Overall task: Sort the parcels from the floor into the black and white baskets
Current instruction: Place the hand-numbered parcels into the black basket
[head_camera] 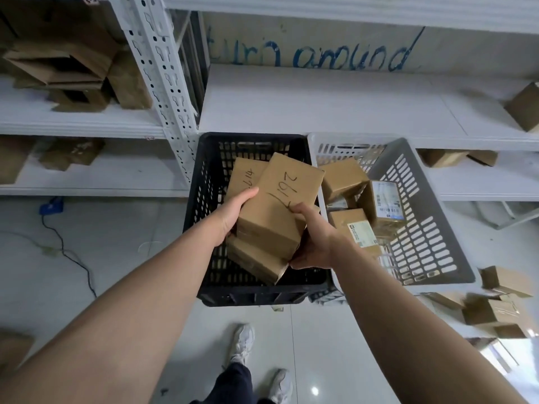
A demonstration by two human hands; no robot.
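Observation:
Over the black basket [204, 182] I hold a stack of brown cardboard parcels. The top parcel [277, 205] bears handwritten numbers. A second parcel [256, 259] sits under it. My left hand [236, 212] grips the stack's left side, thumb on top. My right hand [312, 240] holds the right side from below, thumb on the top parcel. Another numbered parcel [246, 177] lies inside the black basket. The white basket [423, 223] stands to its right with several parcels, some with printed labels [386, 201].
White metal shelving [157, 65] rises behind the baskets, with cardboard boxes [67, 71] on its left shelves. More parcels [495, 310] lie on the tiled floor at right. A blue device with a cable [51, 206] sits on the floor at left. My shoes [242, 342] are below.

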